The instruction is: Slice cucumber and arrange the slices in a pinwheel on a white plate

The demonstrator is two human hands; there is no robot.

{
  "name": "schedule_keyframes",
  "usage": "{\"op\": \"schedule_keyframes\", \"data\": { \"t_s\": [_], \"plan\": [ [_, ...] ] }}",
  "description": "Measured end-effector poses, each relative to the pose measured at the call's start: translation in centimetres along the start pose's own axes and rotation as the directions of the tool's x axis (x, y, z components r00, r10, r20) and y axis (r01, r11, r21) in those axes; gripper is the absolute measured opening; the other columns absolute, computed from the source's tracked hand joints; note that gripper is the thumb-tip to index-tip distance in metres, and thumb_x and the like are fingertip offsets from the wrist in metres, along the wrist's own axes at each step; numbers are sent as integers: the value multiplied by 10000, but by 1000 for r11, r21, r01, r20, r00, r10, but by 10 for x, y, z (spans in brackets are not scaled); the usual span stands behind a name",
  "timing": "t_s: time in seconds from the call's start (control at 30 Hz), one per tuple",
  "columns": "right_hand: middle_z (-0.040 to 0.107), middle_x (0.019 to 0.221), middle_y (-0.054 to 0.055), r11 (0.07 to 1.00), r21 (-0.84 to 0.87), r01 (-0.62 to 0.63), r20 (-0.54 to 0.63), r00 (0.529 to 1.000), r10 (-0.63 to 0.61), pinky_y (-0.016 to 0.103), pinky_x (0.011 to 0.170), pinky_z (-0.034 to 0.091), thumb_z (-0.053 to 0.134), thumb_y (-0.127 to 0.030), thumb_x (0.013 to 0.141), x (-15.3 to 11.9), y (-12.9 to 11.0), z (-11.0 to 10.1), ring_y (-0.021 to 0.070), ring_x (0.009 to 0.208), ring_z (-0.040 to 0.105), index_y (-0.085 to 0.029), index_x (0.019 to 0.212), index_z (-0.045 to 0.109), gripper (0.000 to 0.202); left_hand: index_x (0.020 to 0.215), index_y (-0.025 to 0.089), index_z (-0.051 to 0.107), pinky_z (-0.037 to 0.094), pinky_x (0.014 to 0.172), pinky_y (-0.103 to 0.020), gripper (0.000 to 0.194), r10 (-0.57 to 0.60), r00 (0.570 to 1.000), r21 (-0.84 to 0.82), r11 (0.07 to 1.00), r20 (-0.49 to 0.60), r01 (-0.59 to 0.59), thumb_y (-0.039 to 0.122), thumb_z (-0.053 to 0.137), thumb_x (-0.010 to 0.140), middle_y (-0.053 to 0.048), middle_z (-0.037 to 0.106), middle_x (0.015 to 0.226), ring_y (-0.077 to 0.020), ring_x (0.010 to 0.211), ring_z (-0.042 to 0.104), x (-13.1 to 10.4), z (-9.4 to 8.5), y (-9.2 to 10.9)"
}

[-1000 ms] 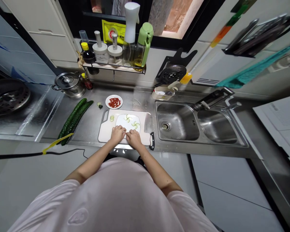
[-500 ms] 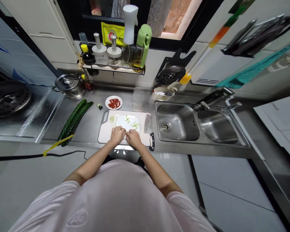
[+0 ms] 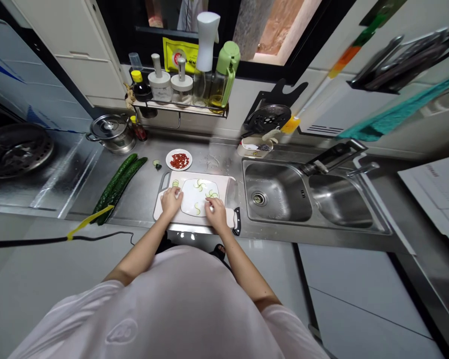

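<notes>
A white square plate (image 3: 189, 200) lies on the pale cutting board (image 3: 160, 208). Thin cucumber slices (image 3: 199, 185) are arranged on the plate in curved patterns at the back and right, with a smaller curved group near the front edge. To the left of the plate, my left hand (image 3: 171, 201) rests over the board, fingers slightly apart, close to a few loose cucumber slices (image 3: 175, 183). My right hand (image 3: 216, 214) hovers at the plate's right edge, thumb and fingers apart, nothing visible between them. A knife (image 3: 237, 221) with a black handle lies at the board's right end, its blade partly hidden.
Two whole cucumbers (image 3: 120, 183) lie left of the board. Behind it are a small plate of chopped red pieces (image 3: 180, 160) and cucumber scraps (image 3: 156, 164). A lidded pot (image 3: 112, 133) stands back left. The double sink (image 3: 277, 192) is to the right. Bottles and jars fill the shelf (image 3: 179, 106).
My hands have moved apart from the plate's front edge, the left toward the loose slices, the right to the plate's right side. A small curved cucumber group now shows where they were.
</notes>
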State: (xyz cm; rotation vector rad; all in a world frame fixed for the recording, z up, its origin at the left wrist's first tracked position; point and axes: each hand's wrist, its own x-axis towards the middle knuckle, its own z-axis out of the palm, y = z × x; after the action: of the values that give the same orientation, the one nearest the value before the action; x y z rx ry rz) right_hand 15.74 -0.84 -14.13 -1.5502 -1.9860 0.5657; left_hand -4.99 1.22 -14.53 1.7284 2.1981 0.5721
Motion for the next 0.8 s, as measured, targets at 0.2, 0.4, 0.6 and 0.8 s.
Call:
{"op": "schedule_keyframes", "data": {
  "t_s": [0.2,0.4,0.6,0.8],
  "plan": [
    [611,844,73,990,126,-58,-165,983,79,328,785,408,400,-280,886,-5,8,-22,200,829,526,-167,992,641,286,1091,231,593,334,881,-413,320,-162,987,101,981,-22,163,403,471,851,-102,623,1051,-274,1029,517,22,-6,-20],
    [597,768,38,982,188,26,-268,963,25,319,738,428,456,-262,860,-7,11,-23,185,773,531,-187,923,649,217,1123,226,594,304,927,-451,355,-220,976,120,968,-8,219,414,490,840,-134,583,1125,-304,1088,494,31,-1,-17],
    [599,763,39,980,196,13,-252,967,37,312,727,431,454,-245,861,-13,12,-19,182,751,529,-189,915,655,215,1070,222,610,291,935,-461,307,-246,969,90,965,-17,247,386,513,830,-133,571,1117,-303,1085,490,34,4,-16],
    [588,750,36,984,175,17,-239,971,25,316,735,424,456,-240,864,-18,17,-14,185,750,524,-181,920,658,218,1007,218,618,300,919,-457,255,-255,966,37,966,-34,257,355,545,805,-125,579,1096,-302,1067,502,37,7,-18]
  ]
}}
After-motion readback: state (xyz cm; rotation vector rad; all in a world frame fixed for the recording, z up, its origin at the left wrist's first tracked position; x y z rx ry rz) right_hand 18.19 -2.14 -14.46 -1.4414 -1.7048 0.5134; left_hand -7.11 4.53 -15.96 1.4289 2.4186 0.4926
